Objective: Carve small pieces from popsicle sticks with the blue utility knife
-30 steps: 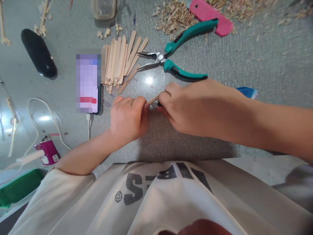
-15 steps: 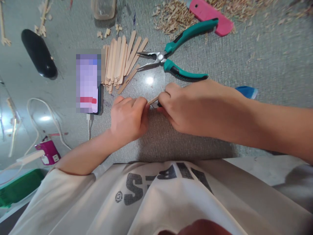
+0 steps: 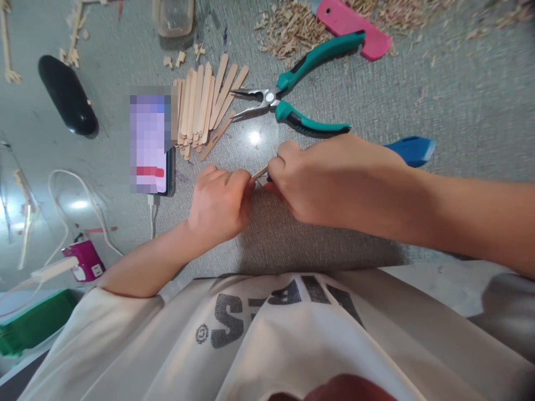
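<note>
Between my hands runs a thin wooden craft stick (image 3: 259,172). My left hand (image 3: 221,197) is closed, pinching the stick's left end between thumb and fingers. A small metal knife blade (image 3: 262,181) shows just below the stick. My right hand (image 3: 309,184) is closed around the knife, whose handle is mostly hidden in the fist; its fingers also lie against the stick's right end. Past the hands lies a pile of craft sticks (image 3: 196,106), and beside it open needle-nose pliers (image 3: 270,97) with teal handles.
A phone (image 3: 150,145) on a cable lies left of the sticks, with a black case (image 3: 67,94) beyond it. Wood shavings (image 3: 292,33) and a pink-handled tool (image 3: 353,28) are at the back. A blue object (image 3: 413,150) is partly behind my right forearm. A purple adapter (image 3: 83,260) sits lower left.
The view has shifted slightly, and more of the blue object shows past my right forearm. Both hands keep their grip, with the gap between them about the same.
</note>
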`<state>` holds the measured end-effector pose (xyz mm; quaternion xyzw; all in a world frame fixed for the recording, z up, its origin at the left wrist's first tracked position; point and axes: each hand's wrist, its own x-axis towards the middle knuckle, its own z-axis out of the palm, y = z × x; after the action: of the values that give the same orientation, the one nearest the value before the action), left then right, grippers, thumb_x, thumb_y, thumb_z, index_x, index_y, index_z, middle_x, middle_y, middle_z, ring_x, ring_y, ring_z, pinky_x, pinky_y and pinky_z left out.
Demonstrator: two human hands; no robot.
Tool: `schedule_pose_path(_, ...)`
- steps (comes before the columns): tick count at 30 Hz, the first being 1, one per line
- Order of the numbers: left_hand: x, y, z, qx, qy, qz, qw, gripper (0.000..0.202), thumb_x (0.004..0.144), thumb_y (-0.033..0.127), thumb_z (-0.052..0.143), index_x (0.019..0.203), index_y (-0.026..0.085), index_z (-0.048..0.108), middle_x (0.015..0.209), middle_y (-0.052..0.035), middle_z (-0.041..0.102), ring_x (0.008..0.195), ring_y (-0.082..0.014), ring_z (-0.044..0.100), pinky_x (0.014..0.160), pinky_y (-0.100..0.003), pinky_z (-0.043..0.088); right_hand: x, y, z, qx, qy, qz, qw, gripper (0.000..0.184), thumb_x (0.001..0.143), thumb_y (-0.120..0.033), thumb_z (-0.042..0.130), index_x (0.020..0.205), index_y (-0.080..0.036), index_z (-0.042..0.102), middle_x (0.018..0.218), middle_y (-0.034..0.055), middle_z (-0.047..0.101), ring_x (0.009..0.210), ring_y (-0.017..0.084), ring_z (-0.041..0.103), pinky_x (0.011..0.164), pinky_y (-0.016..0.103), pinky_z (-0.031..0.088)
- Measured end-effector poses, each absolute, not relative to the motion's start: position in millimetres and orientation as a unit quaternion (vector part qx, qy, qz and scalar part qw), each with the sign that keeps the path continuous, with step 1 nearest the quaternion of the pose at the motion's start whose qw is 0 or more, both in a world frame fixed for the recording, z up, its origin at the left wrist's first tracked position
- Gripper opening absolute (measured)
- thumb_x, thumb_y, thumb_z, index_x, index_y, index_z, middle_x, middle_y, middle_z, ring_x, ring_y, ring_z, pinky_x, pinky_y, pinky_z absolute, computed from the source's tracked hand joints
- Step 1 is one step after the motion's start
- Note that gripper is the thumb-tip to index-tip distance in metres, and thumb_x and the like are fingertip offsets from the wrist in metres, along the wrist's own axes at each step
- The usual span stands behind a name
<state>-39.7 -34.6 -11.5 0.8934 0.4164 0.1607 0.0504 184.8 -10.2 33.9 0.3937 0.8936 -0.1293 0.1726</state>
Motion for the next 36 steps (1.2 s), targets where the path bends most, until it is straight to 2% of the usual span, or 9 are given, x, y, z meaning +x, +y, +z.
schedule_pose_path(6, -41, -37, -13, 0.894, 0.418, 0.153, 0.049, 0.035, 0.111, 0.02, 0.047, 0.08, 0.019, 0.065, 0.063, -0.0027, 0.06, 0.059, -0.0184, 0.05, 0.067, -0.038, 0.034, 185, -14, 31, 0.409, 0.887, -0.15, 0.151, 0.048, 0.113, -0.028, 0.031, 0.112, -0.012, 0.075, 0.103, 0.0178, 0.076, 0.069, 0.021, 0.06, 0.064, 0.036, 0.028)
schedule_pose_path(11, -41, -39, -13, 0.899, 0.412, 0.146, 0.033, 0.037, 0.11, 0.018, 0.044, 0.081, 0.019, 0.067, 0.063, -0.0034, 0.062, 0.059, -0.019, 0.051, 0.067, -0.038, 0.034, 184, -17, 29, 0.429, 0.88, -0.154, 0.134, 0.048, 0.114, -0.031, 0.03, 0.11, -0.014, 0.075, 0.102, 0.0174, 0.075, 0.068, 0.021, 0.058, 0.065, 0.036, 0.027)
schedule_pose_path(20, -37, -44, -12, 0.898, 0.41, 0.157, 0.018, 0.032, 0.107, 0.014, 0.046, 0.082, 0.019, 0.067, 0.063, -0.0036, 0.064, 0.057, -0.0188, 0.055, 0.066, -0.036, 0.039, 183, -17, 31, 0.409, 0.889, -0.12, 0.165, 0.048, 0.113, -0.023, 0.026, 0.111, -0.012, 0.073, 0.1, 0.0186, 0.074, 0.065, 0.02, 0.053, 0.061, 0.036, 0.025)
schedule_pose_path(24, -37, -44, -10, 0.887, 0.442, 0.126, 0.045, 0.042, 0.115, 0.023, 0.041, 0.083, 0.018, 0.068, 0.064, -0.0052, 0.067, 0.056, -0.0189, 0.055, 0.067, -0.037, 0.038, 185, -15, 27, 0.395, 0.9, -0.114, 0.146, 0.046, 0.113, -0.024, 0.028, 0.114, -0.013, 0.073, 0.104, 0.0191, 0.076, 0.067, 0.02, 0.056, 0.061, 0.036, 0.027)
schedule_pose_path(27, -37, -40, -5, 0.868, 0.475, 0.11, 0.091, 0.048, 0.118, 0.032, 0.039, 0.086, 0.017, 0.072, 0.064, -0.006, 0.068, 0.057, -0.0197, 0.056, 0.066, -0.037, 0.037, 186, -11, 29, 0.389, 0.897, -0.122, 0.17, 0.046, 0.115, -0.03, 0.031, 0.115, -0.013, 0.074, 0.105, 0.0196, 0.076, 0.068, 0.023, 0.061, 0.061, 0.037, 0.026)
schedule_pose_path(31, -37, -36, 2, 0.848, 0.506, 0.069, 0.144, 0.049, 0.118, 0.038, 0.038, 0.089, 0.019, 0.073, 0.067, -0.0054, 0.069, 0.061, -0.0207, 0.058, 0.068, -0.036, 0.036, 186, -5, 33, 0.397, 0.887, -0.133, 0.195, 0.045, 0.117, -0.037, 0.036, 0.115, -0.014, 0.075, 0.107, 0.0187, 0.078, 0.075, 0.028, 0.069, 0.062, 0.038, 0.026)
schedule_pose_path(36, -36, -33, 6, 0.831, 0.524, 0.041, 0.182, 0.049, 0.116, 0.042, 0.037, 0.089, 0.021, 0.072, 0.069, -0.0051, 0.067, 0.065, -0.0216, 0.058, 0.07, -0.036, 0.037, 190, 0, 32, 0.401, 0.878, -0.171, 0.199, 0.049, 0.119, -0.045, 0.038, 0.115, -0.017, 0.077, 0.111, 0.0165, 0.08, 0.078, 0.026, 0.07, 0.065, 0.038, 0.026)
